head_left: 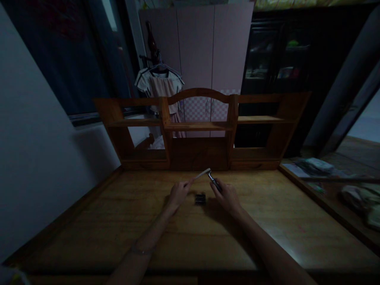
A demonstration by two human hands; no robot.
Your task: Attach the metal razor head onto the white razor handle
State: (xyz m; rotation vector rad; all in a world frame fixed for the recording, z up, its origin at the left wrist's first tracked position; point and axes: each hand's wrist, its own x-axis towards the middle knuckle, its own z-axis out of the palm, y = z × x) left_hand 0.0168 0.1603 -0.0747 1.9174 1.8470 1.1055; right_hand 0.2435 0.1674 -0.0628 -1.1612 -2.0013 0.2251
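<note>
Both my hands are out over a wooden desk [118, 221] in dim light. My left hand [178, 194] is closed on a thin pale stick [201, 173] that points up and to the right. My right hand [227, 196] is closed on a dark-handled razor-like tool [213, 181] whose metal head meets the stick's tip. Between my hands a small dark ribbed block [200, 198] lies on the desk.
A wooden shelf unit [197, 130] stands at the desk's back edge. A white wall is on the left. Clothes hang on a stand [160, 85] before a pink wardrobe [204, 51]. To the right is a side surface with papers and cloth [320, 168].
</note>
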